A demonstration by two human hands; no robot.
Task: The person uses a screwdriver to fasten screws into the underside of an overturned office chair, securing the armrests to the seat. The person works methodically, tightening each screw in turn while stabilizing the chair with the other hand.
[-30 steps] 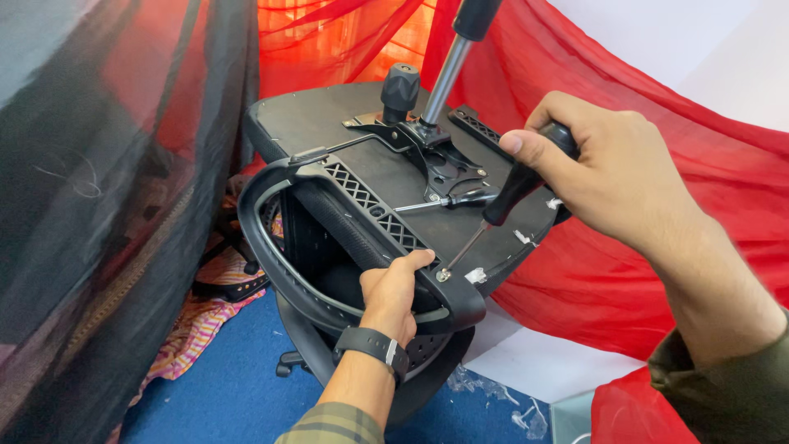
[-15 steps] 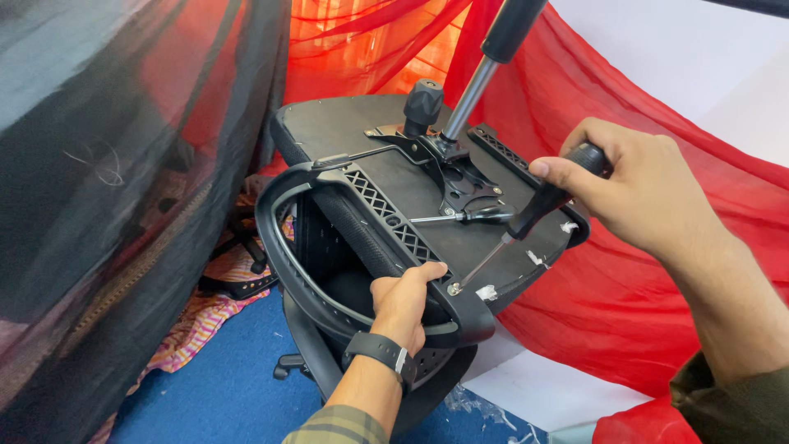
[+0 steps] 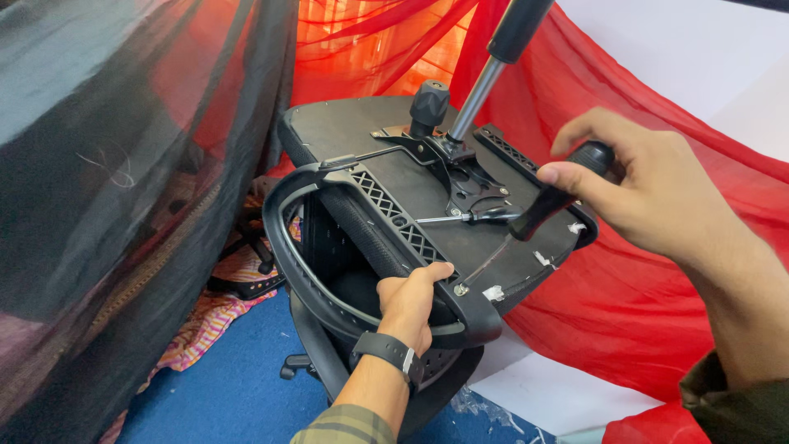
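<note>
Clenched in my right hand [image 3: 649, 193], the screwdriver [image 3: 538, 210] slants down-left to a screw in the overturned office chair's seat underside [image 3: 370, 136]; my left hand [image 3: 408, 304] grips the armrest loop [image 3: 283, 263] nearer me.

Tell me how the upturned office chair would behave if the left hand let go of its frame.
The chair lies tilted with its gas cylinder sticking up, so it would probably rock or tip. The left hand grips its rim, apparently steadying it. It looks stiff and bulky; the right hand drives a screwdriver.

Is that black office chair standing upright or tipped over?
Tipped over: the black office chair's seat underside faces the camera, its metal gas-lift post pointing upward.
</note>
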